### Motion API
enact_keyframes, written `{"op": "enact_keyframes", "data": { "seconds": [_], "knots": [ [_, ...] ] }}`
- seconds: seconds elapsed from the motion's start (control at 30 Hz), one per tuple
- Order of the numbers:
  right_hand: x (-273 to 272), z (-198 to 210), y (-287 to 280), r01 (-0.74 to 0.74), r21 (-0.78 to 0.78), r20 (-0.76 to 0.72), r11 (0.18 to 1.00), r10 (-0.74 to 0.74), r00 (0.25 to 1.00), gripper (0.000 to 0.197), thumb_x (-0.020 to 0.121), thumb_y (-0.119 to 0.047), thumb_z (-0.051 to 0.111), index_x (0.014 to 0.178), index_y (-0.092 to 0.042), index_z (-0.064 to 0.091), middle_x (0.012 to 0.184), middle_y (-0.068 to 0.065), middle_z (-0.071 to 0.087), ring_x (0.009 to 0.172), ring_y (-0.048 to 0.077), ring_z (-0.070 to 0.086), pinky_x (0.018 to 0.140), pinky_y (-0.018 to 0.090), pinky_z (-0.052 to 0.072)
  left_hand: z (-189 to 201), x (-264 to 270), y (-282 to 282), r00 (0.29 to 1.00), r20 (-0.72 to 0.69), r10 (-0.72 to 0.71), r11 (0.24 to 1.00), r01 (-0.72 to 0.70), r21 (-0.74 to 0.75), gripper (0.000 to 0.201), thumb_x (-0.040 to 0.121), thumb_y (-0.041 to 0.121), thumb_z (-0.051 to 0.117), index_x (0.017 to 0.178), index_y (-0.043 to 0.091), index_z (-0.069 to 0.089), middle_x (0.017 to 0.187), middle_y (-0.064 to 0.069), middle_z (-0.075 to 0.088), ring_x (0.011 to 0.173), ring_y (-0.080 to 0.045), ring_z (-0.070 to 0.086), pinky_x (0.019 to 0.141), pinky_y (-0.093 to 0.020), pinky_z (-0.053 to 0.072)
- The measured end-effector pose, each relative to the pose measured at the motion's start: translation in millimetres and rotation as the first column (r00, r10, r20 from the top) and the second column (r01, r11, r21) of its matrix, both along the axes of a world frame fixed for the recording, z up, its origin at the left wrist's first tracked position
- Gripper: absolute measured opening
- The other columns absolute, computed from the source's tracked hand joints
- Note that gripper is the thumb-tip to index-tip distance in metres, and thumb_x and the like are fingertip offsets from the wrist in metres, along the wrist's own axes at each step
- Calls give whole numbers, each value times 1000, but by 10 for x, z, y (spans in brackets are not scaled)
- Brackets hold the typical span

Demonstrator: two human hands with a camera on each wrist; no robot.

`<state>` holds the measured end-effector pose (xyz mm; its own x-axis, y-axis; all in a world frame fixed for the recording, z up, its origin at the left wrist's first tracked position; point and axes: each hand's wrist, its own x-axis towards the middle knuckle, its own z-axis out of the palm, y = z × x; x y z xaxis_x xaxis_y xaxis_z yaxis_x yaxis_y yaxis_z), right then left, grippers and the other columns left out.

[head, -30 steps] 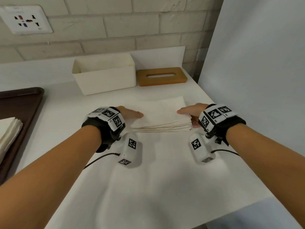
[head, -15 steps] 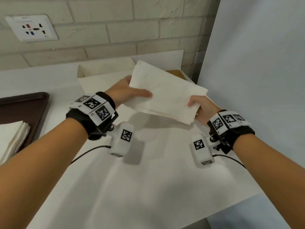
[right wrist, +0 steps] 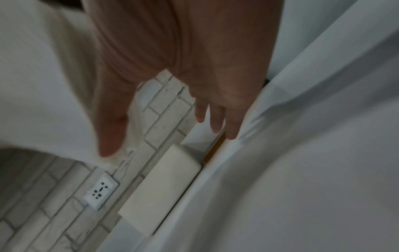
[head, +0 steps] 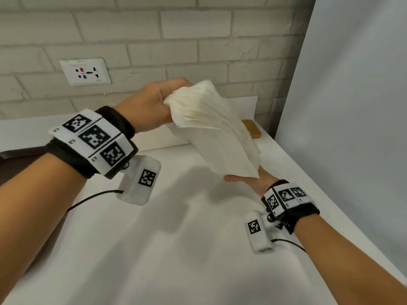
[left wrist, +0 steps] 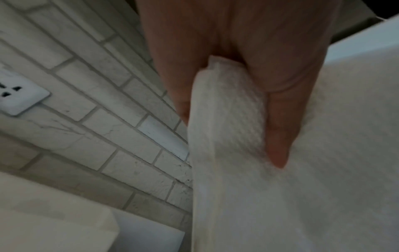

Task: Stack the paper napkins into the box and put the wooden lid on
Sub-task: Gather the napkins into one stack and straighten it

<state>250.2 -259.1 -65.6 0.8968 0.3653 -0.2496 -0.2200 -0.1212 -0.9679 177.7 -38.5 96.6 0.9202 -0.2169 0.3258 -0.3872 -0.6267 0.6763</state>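
Napkin stack (head: 217, 130) now lifted off the table (head: 176, 249) and tipped on edge. Left hand (head: 149, 106) pinches its top corner; right hand (head: 248, 180), fingers straight, props the bottom. Box (right wrist: 159, 185) sits at the table's back edge, lid (head: 252, 128) beside it; loading likely next.

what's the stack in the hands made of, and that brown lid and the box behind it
Napkins: soft matte white paper, thin layers fanned at the edge, weave-like emboss in the left wrist view. Lid: likely wood, going by its warm honey-brown, matte look; only a corner shows. Box: smooth cream, rounded corners, probably plastic, though ceramic is possible.
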Motion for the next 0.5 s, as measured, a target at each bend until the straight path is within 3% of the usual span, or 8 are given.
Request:
{"op": "enact_keyframes", "data": {
  "seconds": [0.07,0.1,0.17,0.23,0.3,0.37,0.43,0.5],
  "knots": [
    [58,-30,39,127,228,-117,965,-103,988,43,85,11,52,124,-5,42,100,0,49,105,21,54,53,14,50,65,-16,87,999,-49,9,991,-16,-132,36,60,26,76,90,37,60,78,31,66,78,14,60,69,-6,49],
    [60,11,62,211,324,-156,922,-168,973,23,95,5,37,109,-9,49,94,2,49,94,17,58,52,18,52,76,-25,125,996,-87,-5,975,-15,-223,41,58,19,78,93,35,62,82,27,69,81,11,63,68,-9,50],
    [-9,189,73,340,542,-311,768,-193,931,40,102,-17,20,85,-15,55,86,2,55,75,14,58,61,26,51,53,-35,193,987,-153,-47,918,-18,-396,50,51,7,79,94,28,67,89,15,73,87,0,68,68,-14,53],
    [-108,438,76,240,746,-262,621,-57,963,60,99,-32,20,71,-17,71,79,2,68,71,18,65,69,25,49,-31,-65,226,977,-204,-60,844,-59,-533,43,47,11,78,87,24,72,90,9,75,87,-6,70,68,-18,54],
    [-170,586,118,141,776,-187,615,10,982,58,92,-41,28,66,-19,74,77,0,71,71,20,67,72,27,49,-183,-70,269,959,-280,-49,768,-143,-624,40,50,11,74,89,22,70,88,7,75,86,-10,71,68,-21,56],
    [-169,604,154,151,735,-218,661,20,976,55,86,-54,35,69,-19,74,82,2,71,75,22,67,73,28,50,-378,-64,325,927,-373,-27,709,-245,-661,50,51,3,76,97,18,65,90,4,75,86,-14,71,68,-24,57],
    [-162,569,174,158,674,-257,722,28,966,64,81,-68,36,74,-19,77,94,6,73,87,25,70,78,34,51,-594,-63,370,881,-473,-24,654,-344,-674,63,47,8,84,106,15,63,99,-1,73,90,-17,71,68,-27,58],
    [-210,551,199,95,607,-282,789,102,954,74,78,-76,31,81,-19,78,103,7,72,94,26,70,83,36,52,-795,-69,401,826,-564,-4,601,-449,-661,59,57,9,81,112,13,61,105,-3,71,90,-18,70,69,-29,58]
  ]
}}
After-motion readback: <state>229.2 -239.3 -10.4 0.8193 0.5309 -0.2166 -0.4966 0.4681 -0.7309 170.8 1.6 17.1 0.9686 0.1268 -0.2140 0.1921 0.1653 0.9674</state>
